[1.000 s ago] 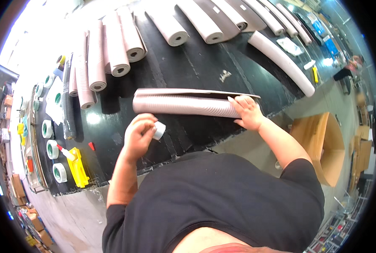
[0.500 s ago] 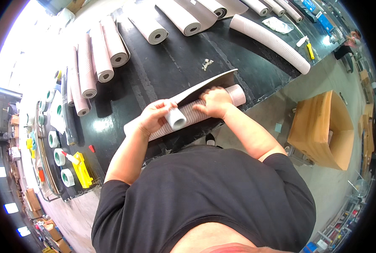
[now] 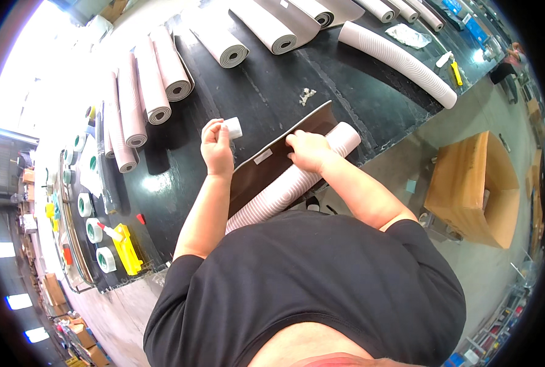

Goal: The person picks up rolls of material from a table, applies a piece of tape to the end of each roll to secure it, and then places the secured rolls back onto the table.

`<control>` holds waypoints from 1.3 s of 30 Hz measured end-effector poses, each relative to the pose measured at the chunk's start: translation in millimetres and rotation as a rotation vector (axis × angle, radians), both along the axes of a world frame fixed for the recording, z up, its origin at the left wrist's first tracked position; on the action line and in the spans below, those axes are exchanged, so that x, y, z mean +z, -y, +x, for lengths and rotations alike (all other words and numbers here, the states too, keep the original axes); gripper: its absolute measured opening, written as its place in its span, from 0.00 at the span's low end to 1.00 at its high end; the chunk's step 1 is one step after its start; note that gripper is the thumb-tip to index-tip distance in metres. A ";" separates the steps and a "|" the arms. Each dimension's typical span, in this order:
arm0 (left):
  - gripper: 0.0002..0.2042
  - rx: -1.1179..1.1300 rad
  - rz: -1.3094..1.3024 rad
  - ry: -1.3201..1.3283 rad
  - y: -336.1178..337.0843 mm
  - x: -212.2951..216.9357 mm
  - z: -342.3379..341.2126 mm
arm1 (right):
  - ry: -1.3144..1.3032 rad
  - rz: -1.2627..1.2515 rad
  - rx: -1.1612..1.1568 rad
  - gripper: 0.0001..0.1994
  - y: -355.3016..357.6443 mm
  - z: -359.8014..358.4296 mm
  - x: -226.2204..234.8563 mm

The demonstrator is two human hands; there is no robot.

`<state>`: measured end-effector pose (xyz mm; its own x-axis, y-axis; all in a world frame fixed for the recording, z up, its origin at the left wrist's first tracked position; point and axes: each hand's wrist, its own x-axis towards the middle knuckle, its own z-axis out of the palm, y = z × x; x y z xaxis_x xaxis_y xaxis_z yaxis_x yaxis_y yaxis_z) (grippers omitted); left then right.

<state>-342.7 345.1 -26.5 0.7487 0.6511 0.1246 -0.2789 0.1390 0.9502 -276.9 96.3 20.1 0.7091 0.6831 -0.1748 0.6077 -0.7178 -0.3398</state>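
My left hand is raised over the black table, its fingers closed around a small white roll. Before me lies a pinkish ribbed mat, mostly rolled up. Its loose end stands up as a dark brown flap with a pale edge. A small white label sits on the flap near that edge. My right hand rests on the mat between flap and roll, fingers bent against the brown side. Its fingertips are partly hidden.
Several rolled mats line the table's far side; a curved ribbed roll lies at the right. Tape rolls and a yellow tool are at the left edge. A cardboard box stands on the floor at right.
My left hand has lifted away from the mat with the white roll. The flap has opened wider, showing its brown side and the label. My right hand has shifted slightly towards the flap.
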 end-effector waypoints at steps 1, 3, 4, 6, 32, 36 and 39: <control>0.04 0.013 0.285 0.035 9.6 7.4 -6.9 | 0.018 0.079 0.076 0.17 -0.6 0.9 1.4; 0.04 -0.011 0.601 0.138 37.7 26.9 -18.5 | -0.015 0.234 0.128 0.19 2.6 6.9 1.6; 0.04 -0.001 0.808 0.115 52.0 40.7 -24.5 | -0.037 0.390 0.183 0.21 5.5 11.3 1.0; 0.06 -0.053 0.897 0.146 68.1 38.7 -31.0 | -0.143 0.466 0.192 0.29 5.6 20.9 -0.9; 0.27 -0.233 0.802 -0.330 -2.5 -52.8 -20.4 | -0.093 0.402 0.706 0.08 -19.9 16.9 -6.1; 0.33 -0.149 0.664 -0.630 15.3 7.7 14.9 | -0.119 0.390 0.711 0.09 -16.5 22.3 -12.8; 0.31 -0.153 0.867 -0.624 2.9 -4.3 25.6 | -0.147 0.309 0.742 0.09 -22.8 21.9 -5.7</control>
